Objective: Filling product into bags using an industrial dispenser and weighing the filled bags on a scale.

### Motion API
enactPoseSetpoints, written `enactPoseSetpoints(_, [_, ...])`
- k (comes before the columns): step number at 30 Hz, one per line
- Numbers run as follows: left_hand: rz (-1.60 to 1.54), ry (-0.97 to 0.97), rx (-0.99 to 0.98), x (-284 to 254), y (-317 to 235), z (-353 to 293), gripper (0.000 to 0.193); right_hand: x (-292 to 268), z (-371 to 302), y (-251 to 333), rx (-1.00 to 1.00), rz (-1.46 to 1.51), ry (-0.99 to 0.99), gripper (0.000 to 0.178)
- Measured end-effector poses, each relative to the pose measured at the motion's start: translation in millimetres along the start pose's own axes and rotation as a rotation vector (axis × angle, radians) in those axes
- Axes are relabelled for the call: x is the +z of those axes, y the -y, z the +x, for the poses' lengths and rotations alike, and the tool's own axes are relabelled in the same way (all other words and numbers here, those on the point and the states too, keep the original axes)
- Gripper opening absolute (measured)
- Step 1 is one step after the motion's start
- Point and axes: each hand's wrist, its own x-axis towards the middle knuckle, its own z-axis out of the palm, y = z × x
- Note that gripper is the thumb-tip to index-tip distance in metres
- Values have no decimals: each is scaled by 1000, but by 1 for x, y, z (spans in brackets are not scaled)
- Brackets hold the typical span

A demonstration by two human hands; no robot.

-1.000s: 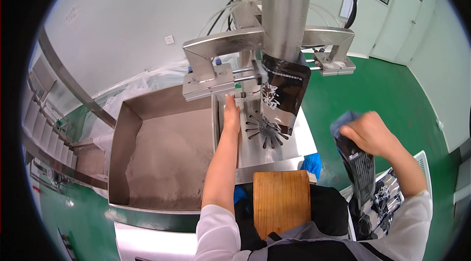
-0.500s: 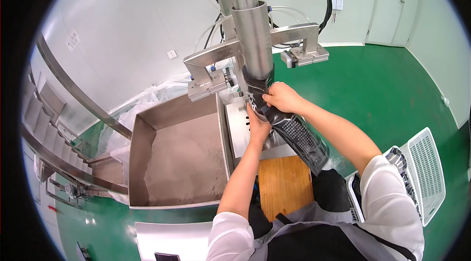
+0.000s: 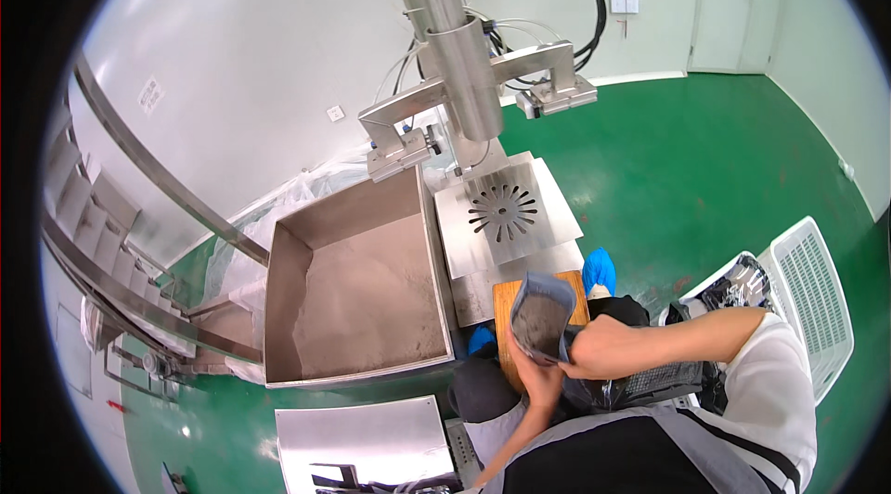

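A black printed bag (image 3: 650, 386) rests across my lap, its mouth held open above a wooden board. Grey-brown powder (image 3: 541, 322) shows inside the mouth, against the bag's grey inner lining. My left hand (image 3: 538, 377) grips the mouth's edge from below, fingers partly hidden by it. On the right side of the rim, my right hand (image 3: 599, 346) is closed on the bag. Ahead stands a steel filling machine; its spout (image 3: 473, 90) is bare at the lower end and apart from the bag. Beneath it lies a slotted metal plate (image 3: 548, 225).
To the left is a large steel bin (image 3: 444, 281) of similar powder. The wooden board (image 3: 506, 299) lies before me. A white basket (image 3: 817, 308) with black bags is on my right. Clamp arms (image 3: 557, 100) flank the spout. A steel-topped box (image 3: 362, 438) sits lower left.
The bag has come off the spout and moved down toward my lap, with both hands still on it. Its mouth and the powder inside now show, and the slotted plate is uncovered.
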Motion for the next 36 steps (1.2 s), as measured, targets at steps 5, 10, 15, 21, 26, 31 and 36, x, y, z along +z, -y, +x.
enactPoseSetpoints(5, [55, 194, -76, -7, 25, -36, 90, 31, -3, -16, 24, 15, 172, 22])
enactPoseSetpoints(10, [-39, 260, -372, -45, -29, 31, 46, 20, 2, -73, 136, -349, 348, 16])
enactPoseSetpoints(15, [-5, 50, 122, -2, -68, 219, 32, -38, 18, -134, 227, -502, -241, 10])
enactPoseSetpoints(21, [397, -472, 649, 132, -78, 359, 80, -64, 59, -130, 129, -431, -475, 22])
enactPoseSetpoints(26, [152, -346, 443, 139, -86, 384, 74, -53, 41, -145, 127, -384, -523, 24])
enactPoseSetpoints(31, [-1019, 440, -27, 125, -67, 412, 61, -63, 60, -171, 143, -78, -474, 16])
enactPoseSetpoints(36, [-1408, 485, -578, 120, -29, 391, 59, -96, 130, -214, 225, 181, -563, 26])
